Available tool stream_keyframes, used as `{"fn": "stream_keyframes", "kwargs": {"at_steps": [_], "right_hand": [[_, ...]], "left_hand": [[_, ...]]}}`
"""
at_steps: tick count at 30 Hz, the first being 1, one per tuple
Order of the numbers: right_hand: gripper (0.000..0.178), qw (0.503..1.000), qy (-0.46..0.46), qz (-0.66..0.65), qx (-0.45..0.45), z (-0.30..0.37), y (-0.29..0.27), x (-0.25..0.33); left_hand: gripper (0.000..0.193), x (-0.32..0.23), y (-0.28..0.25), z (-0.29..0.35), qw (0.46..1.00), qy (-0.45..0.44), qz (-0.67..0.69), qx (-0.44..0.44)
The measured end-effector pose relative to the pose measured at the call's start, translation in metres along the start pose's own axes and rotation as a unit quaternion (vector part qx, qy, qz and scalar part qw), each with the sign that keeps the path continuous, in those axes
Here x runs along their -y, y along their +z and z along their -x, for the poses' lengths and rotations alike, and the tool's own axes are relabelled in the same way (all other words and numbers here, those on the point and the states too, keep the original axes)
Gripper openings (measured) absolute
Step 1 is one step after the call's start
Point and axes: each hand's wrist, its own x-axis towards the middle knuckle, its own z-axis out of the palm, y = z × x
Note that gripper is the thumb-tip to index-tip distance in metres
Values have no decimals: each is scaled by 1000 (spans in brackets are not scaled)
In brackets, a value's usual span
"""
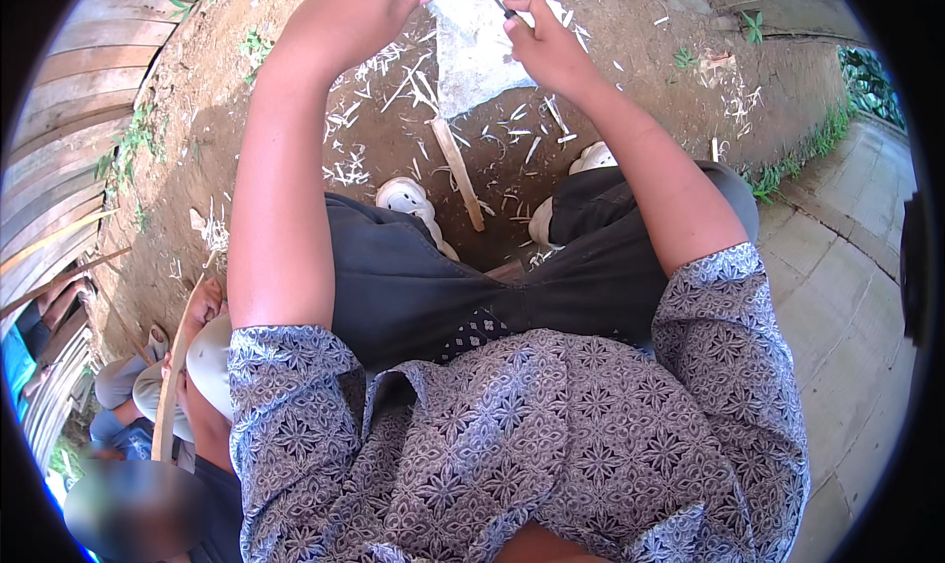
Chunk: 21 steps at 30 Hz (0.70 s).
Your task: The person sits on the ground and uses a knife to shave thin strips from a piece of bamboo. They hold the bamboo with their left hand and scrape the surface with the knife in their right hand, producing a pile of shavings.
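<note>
My right hand (551, 49) is closed around the black handle of a knife (509, 13), whose thin blade runs up to the top edge. To its left, my left hand (356, 20) is raised at the top of the view with its fingers curled together. Something pale shows at its fingertips, but the picture's edge cuts it off and its kind is unclear. Below and between the hands a whitish sheet (479, 66) lies on the dirt, with wood shavings (517, 130) around it. A flat wooden strip (457, 172) lies between my feet.
My white shoes (406, 199) stand on the brown dirt (197, 155). At lower left a seated person (212, 445) grips a long wooden strip (172, 386). Curved planks (89, 66) border the left side; grey paving (827, 268) lies to the right.
</note>
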Motion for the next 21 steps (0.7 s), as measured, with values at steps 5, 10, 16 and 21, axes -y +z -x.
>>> {"fn": "stream_keyframes", "kwargs": {"at_steps": [5,10,16,21], "right_hand": [[38,995,-56,-82,6,17,1,12],[25,961,-186,-177,-100,50,-10,72],[39,997,-41,-53,33,28,37,-7],[41,974,-136,-173,-60,39,0,56]], "left_hand": [[35,7,3,14,998,-36,-53,19],[35,7,3,11,996,22,-84,-23],[32,-4,0,8,994,35,-98,-21],[30,1,1,12,995,33,-95,-24]]}}
